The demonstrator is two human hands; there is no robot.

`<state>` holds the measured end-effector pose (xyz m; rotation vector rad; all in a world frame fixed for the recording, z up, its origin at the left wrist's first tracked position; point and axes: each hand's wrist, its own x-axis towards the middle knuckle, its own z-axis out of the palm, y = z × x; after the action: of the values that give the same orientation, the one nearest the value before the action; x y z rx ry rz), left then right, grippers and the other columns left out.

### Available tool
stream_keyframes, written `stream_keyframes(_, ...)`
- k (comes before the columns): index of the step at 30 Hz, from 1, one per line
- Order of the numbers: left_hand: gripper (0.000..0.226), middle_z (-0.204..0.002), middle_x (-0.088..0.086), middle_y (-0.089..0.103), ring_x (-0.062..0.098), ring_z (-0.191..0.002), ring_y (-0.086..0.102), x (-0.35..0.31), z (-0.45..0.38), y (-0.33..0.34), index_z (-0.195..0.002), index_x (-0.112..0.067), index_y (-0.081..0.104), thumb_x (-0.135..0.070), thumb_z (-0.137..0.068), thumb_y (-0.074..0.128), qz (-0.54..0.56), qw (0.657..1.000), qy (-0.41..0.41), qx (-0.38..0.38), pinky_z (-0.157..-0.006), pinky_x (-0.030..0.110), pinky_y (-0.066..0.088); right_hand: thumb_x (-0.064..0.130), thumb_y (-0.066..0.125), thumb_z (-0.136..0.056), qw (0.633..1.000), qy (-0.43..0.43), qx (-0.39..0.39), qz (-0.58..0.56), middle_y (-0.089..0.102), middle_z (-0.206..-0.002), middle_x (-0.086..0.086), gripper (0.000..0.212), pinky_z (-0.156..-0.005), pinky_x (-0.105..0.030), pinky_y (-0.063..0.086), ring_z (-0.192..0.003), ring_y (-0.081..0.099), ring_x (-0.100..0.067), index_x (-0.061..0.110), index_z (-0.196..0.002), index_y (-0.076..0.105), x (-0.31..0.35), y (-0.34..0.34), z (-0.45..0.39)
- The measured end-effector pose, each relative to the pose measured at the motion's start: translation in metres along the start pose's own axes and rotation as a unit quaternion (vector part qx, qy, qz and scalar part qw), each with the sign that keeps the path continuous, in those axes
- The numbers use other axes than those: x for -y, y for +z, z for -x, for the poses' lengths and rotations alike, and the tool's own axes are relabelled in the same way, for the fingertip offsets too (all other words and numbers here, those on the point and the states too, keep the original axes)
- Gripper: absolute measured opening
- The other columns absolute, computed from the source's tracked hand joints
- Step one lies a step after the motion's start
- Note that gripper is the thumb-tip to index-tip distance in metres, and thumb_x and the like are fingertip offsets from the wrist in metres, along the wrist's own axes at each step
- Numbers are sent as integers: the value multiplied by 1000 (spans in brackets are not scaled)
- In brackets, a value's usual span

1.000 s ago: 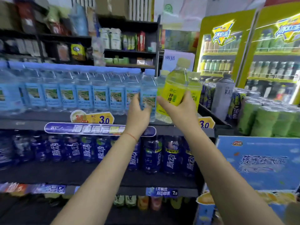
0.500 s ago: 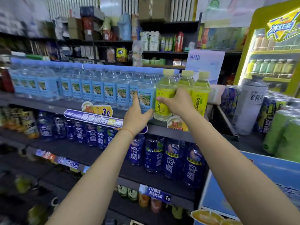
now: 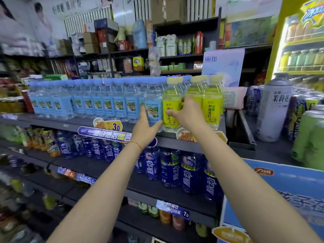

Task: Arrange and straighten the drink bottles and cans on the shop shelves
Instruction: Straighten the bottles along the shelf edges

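Head view, frame centre: your right hand (image 3: 188,112) grips the yellow lemon bottle (image 3: 171,106) on the top shelf (image 3: 70,122); your left hand (image 3: 145,130), fingers spread, touches the adjacent water bottle (image 3: 153,104).

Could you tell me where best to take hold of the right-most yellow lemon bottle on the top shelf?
Probably round the labelled body of the yellow bottle, coming from the open aisle side: it stands upright at the row's right end, its front unobstructed.
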<state>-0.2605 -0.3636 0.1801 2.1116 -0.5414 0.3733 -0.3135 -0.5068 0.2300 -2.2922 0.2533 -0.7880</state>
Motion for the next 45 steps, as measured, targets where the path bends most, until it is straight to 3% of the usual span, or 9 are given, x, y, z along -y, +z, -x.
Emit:
stream_keyframes(13, 92, -162, 8, 21, 31, -144, 32, -2, -3, -1, -156, -20, -9, -40, -96, 58, 7, 1000, -2, 19, -111, 41, 33, 37, 77, -83, 1000, 2, -2, 14, 58, -131, -12, 79, -79, -30, 45, -116, 58, -28, 3, -142, 37, 2, 2, 6)
stream_keyframes(22, 95, -163, 6, 16, 26, -150, 16, 4, -7, -1, -157, -18, -2, -40, -92, 64, 46, 999, 3, 14, -119, 43, 19, 35, 75, -85, 999, 22, -15, 41, 52, -134, -16, 79, -83, -32, 46, -116, 55, -29, 2, -143, 33, 10, 6, 17)
stream_keyframes(25, 99, -163, 6, 16, 25, -149, 18, 9, -5, -5, -157, -20, 0, -43, -89, 68, 70, 997, -5, 11, -120, 46, 21, 34, 74, -85, 989, -33, -96, 111, 44, -133, -15, 81, -96, -32, 42, -121, 45, -29, 2, -145, 28, 15, 14, 29)
stream_keyframes(27, 93, -159, 6, 26, 24, -144, 29, 13, 4, -10, -156, -20, 7, -39, -89, 68, 100, 995, 2, -20, -116, 45, 30, 27, 70, -87, 968, -122, -179, 127, 48, -125, -13, 63, -93, -33, 42, -114, 47, -27, 3, -136, 40, 20, 21, 41)
stream_keyframes(29, 68, -137, 4, 48, 18, -122, 50, 21, 20, -21, -150, -21, 28, -30, -93, 64, 116, 990, 22, -80, -102, 37, 44, 18, 64, -89, 955, -210, -201, 66, 56, -110, -10, 35, -82, -34, 45, -100, 53, -25, 5, -120, 54, 25, 34, 53)
stream_keyframes(32, 14, -87, -6, 66, 12, -79, 62, 54, 45, -42, -104, -24, 65, -23, -92, 58, 92, 991, 9, -94, -79, 40, 54, 18, 58, -92, 971, -229, -59, -24, 60, -77, 1, 9, -65, -41, 48, -70, 55, -20, 10, -94, 62, 31, 70, 73)
stream_keyframes(35, 20, -62, -2, 68, 22, -61, 64, 119, 70, -65, -72, -24, 68, -26, -85, 53, 61, 995, -73, -41, -66, 41, 56, 21, 56, -94, 978, -177, 92, -62, 55, -62, 7, 12, -63, -41, 47, -59, 51, -18, 14, -86, 62, 32, 126, 93)
stream_keyframes(40, 16, -73, 6, 67, 6, -47, 58, 242, 121, -98, -85, -14, 68, -18, -95, 57, 23, 975, -203, 83, -52, 22, 47, 18, 57, -94, 958, -68, 259, -99, 64, -69, 1, 13, -66, -39, 50, -64, 61, -20, 16, -83, 64, 23, 243, 139)
stream_keyframes(45, 15, -70, 2, 65, 7, -48, 58, 348, 163, -143, -88, -12, 67, -13, -97, 55, 77, 953, -279, 85, -48, 19, 45, 14, 59, -91, 928, -22, 359, -102, 64, -67, 1, 13, -69, -38, 52, -60, 59, -15, 17, -81, 67, 43, 362, 185)
